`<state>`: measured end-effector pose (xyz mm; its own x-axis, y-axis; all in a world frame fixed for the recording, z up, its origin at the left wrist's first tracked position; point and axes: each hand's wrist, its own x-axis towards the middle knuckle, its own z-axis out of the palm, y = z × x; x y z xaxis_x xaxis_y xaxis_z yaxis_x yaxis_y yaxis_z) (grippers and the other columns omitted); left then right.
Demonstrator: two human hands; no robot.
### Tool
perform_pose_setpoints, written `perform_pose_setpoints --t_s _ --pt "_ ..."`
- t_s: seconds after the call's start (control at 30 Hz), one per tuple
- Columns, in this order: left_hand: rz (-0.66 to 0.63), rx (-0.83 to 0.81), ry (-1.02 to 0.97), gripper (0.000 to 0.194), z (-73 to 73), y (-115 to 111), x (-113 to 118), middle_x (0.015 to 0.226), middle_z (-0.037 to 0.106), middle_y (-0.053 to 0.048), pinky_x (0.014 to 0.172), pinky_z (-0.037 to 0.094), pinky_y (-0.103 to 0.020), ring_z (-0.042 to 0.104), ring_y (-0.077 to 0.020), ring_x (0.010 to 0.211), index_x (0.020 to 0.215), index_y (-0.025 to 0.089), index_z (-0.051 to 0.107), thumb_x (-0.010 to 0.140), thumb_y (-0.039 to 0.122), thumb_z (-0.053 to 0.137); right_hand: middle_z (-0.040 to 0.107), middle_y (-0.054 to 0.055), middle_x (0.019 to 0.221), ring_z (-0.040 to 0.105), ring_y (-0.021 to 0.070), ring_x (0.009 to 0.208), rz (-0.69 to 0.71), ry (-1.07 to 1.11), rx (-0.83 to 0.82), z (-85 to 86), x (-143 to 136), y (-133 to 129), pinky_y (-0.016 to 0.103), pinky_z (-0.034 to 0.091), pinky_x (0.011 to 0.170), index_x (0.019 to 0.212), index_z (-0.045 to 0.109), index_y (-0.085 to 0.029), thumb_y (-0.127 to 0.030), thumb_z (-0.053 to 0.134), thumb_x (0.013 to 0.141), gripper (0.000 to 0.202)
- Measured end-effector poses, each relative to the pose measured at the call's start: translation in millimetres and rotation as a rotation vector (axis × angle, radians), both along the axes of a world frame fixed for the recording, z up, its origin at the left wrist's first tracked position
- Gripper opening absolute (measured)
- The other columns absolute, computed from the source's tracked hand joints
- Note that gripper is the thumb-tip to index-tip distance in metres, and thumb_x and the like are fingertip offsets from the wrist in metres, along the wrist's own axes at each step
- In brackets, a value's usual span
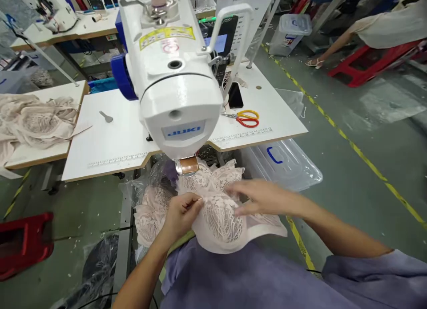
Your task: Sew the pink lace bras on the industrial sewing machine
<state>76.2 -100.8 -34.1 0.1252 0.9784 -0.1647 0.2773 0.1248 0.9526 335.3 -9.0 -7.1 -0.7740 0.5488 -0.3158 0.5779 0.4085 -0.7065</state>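
Observation:
A pale pink lace bra piece [223, 222] lies over my lap, below the head of a white sewing machine [180, 108]. My left hand [185, 211] pinches the edge of this piece between thumb and fingers. Over the right part of the lace is my right hand [255, 197], its fingers apart and slightly blurred, with nothing held between them. More lace pieces [150, 215] hang at the left of the held one, below the table edge. Other lace reaches up to the machine's needle area, where the needle itself is hidden.
Red and yellow scissors [247, 118] and a black phone [235, 95] lie on the white table [280, 117]. A small grey tool [106, 117] is at the left. A clear plastic box [283, 164] stands below on the right. Another person's arm [336, 44] shows at the upper right.

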Motion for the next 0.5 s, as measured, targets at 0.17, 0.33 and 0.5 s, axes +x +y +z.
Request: perform_pose_setpoints --t_s 0.17,0.33,0.5 --pt "-0.161 0.195 0.192 0.033 31.2 26.8 20.9 0.061 0.057 0.002 0.056 0.034 -0.023 0.049 -0.0091 0.056 0.073 0.017 0.064 0.098 0.031 0.049 0.069 0.01 0.117 0.063 0.0264 0.108 0.053 0.364 -0.04 -12.0 -30.0 25.1 0.035 0.047 0.09 0.127 0.065 -0.023 -0.063 0.067 0.084 0.059" --pt "0.077 0.18 0.392 0.041 44.1 52.6 -1.8 0.05 0.048 0.004 0.048 0.028 -0.022 0.04 -0.0076 0.048 0.057 0.017 0.056 0.09 0.041 0.061 0.055 -0.002 0.062 0.049 0.0114 0.059 -0.159 0.487 -0.126 -23.5 -63.1 40.8 0.024 0.033 0.058 0.072 0.062 -0.017 -0.055 0.055 0.096 0.045" --pt "0.233 -0.008 0.441 0.034 47.8 75.3 -31.2 0.049 0.049 0.003 0.045 0.029 -0.022 0.04 -0.01 0.048 0.058 0.019 0.062 0.081 0.043 0.069 0.032 -0.004 0.054 0.035 0.0097 0.053 -0.284 0.462 -0.022 -20.3 -81.1 61.4 0.026 0.024 0.054 0.058 0.035 -0.019 -0.053 0.052 0.095 0.054"
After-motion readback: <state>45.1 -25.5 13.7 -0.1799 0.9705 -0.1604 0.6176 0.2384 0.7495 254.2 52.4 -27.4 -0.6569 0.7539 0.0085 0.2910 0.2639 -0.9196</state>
